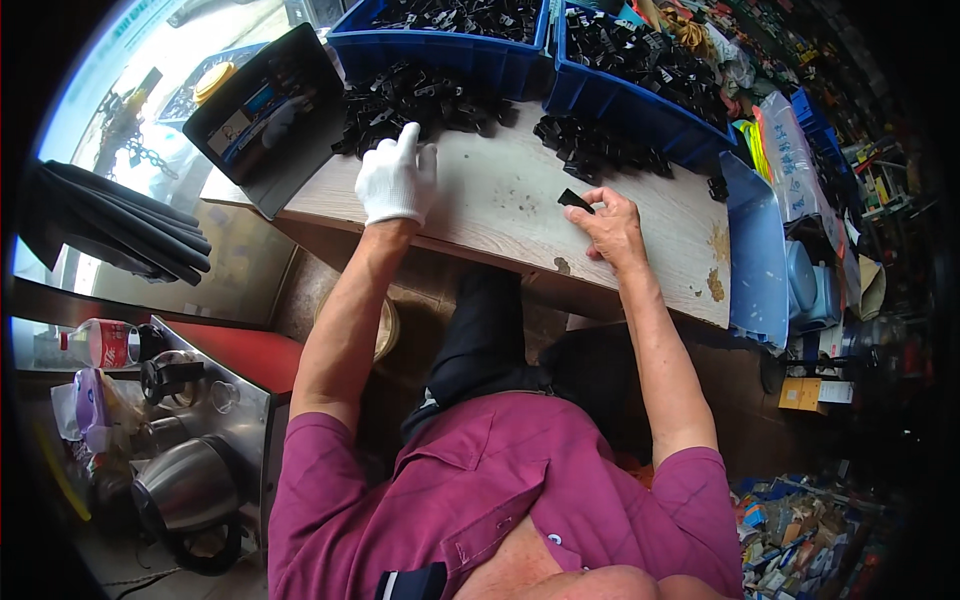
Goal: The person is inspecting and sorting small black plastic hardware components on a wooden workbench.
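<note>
Strong light comes through a window [75, 120] beyond the left end of the worktop [490, 225], washed out to near white. The worktop's surface is bright; below its front edge, shadow deepens. Highlights glint on a steel kettle [188, 487]. Blur smears the inner side of the gloved left hand [395, 180]. Fisheye distortion bends lines toward the black rim, and clutter [880, 150] past the right end looks dim and soft.

Left forearm [345, 320] reaches forward, slanted inward; left wrist [388, 232] near straight. Left hand [393, 185]: white-gloved, back up, one finger [410, 136] extended, others bent, inner edge blurred. Right forearm [660, 350] also slanted inward, right wrist [631, 263] flexed slightly toward the left. Right hand [614, 232]: bare, thumb and index finger in a pinch, remaining fingers loosely curled. Hands well apart.
</note>
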Demonstrator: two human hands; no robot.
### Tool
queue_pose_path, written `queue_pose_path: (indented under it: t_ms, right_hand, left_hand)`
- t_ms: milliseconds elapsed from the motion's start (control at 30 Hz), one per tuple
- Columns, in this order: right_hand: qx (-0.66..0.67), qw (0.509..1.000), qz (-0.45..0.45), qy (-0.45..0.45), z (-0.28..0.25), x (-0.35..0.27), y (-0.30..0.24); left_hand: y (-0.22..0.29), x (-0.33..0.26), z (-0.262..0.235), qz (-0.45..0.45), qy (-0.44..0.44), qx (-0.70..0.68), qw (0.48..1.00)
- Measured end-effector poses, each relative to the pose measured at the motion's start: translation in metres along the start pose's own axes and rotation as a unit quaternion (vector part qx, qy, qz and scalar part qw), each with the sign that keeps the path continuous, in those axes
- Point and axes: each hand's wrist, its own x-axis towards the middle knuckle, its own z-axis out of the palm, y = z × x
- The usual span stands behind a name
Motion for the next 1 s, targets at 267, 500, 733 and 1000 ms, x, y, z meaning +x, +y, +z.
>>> queue_pose_path:
  t_ms: [267,500,733,1000]
  right_hand:
    - [0.208,0.974,0.082,0.026,-0.017,-0.003,0.006]
    - [0.247,0.941,0.112,0.204,-0.091,0.013,0.031]
    - [0.258,0.854,0.155,0.424,-0.151,0.028,0.056]
    - [0.177,0.973,0.11,0.096,-0.055,0.023,0.008]
  left_hand:
    - [-0.003,-0.003,0.0,0.058,-0.021,0.018,0.998]
    - [0.009,-0.016,0.004,0.11,-0.031,-0.06,0.992]
    - [0.016,-0.012,0.006,0.096,-0.038,-0.141,0.985]
    - [0.017,-0.005,0.02,0.073,-0.076,-0.169,0.98]
